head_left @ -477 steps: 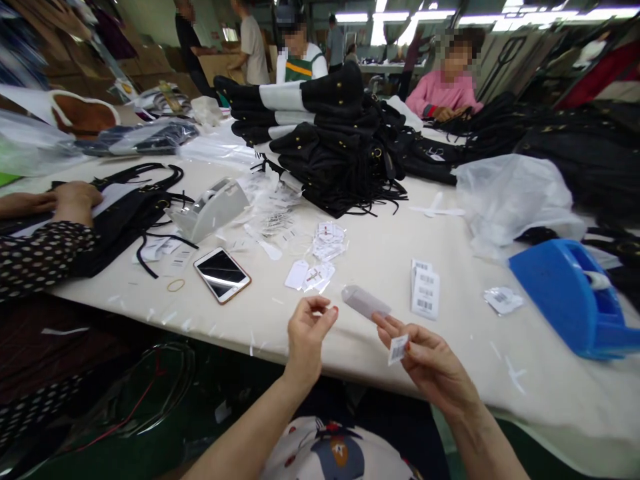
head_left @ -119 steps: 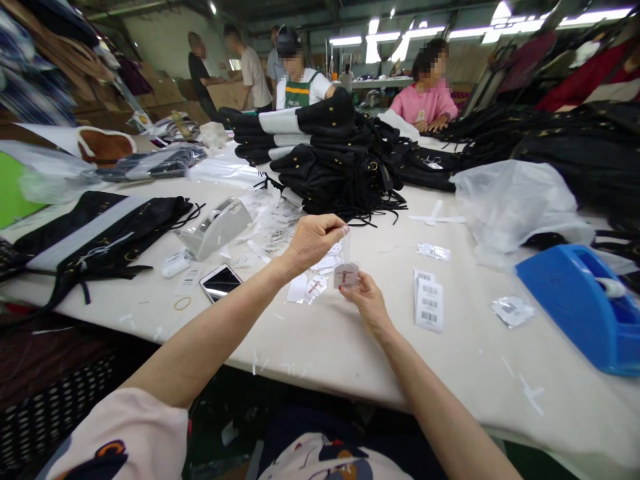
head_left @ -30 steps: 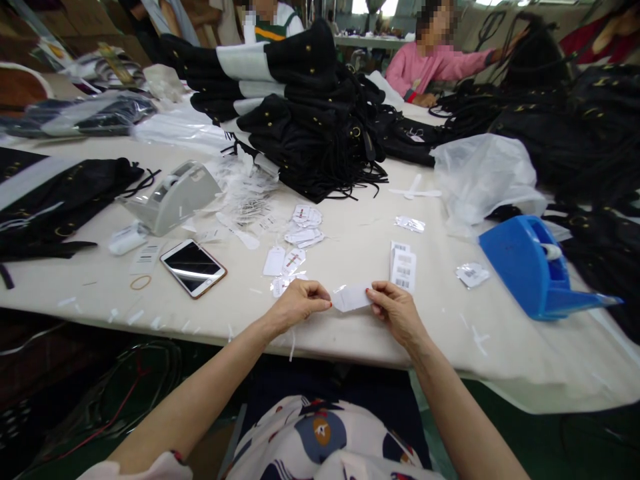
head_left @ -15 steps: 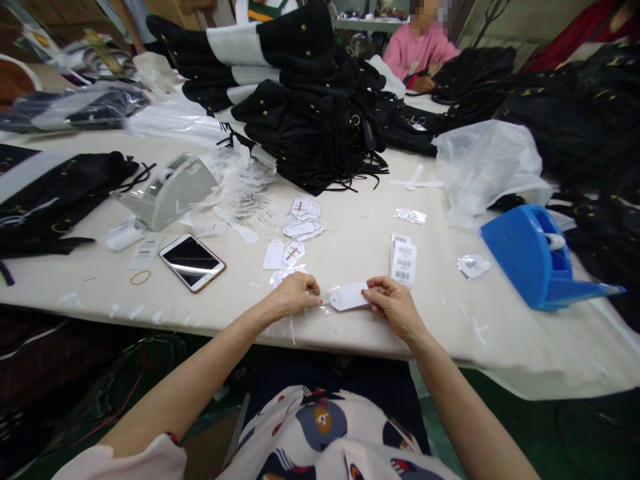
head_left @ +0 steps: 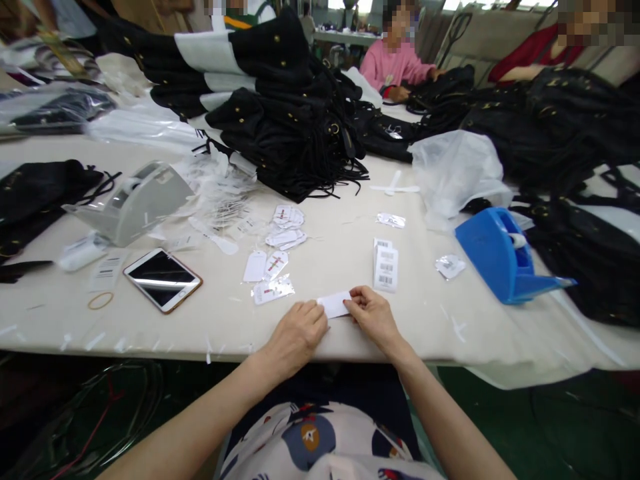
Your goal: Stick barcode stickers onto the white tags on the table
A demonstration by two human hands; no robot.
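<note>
Table [head_left: 450, 333]: both hands now press white tag [head_left: 334, 305] flat, previously lifted.

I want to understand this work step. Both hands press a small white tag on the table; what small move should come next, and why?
Probably lift the white tag off the table. The left hand and right hand pin it flat at each end, so pressing looks finished; finished-looking tags lie just left.

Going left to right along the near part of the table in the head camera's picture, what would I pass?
Rubber band → phone → left hand → white tag → right hand → barcode labels → blue tape dispenser.
</note>
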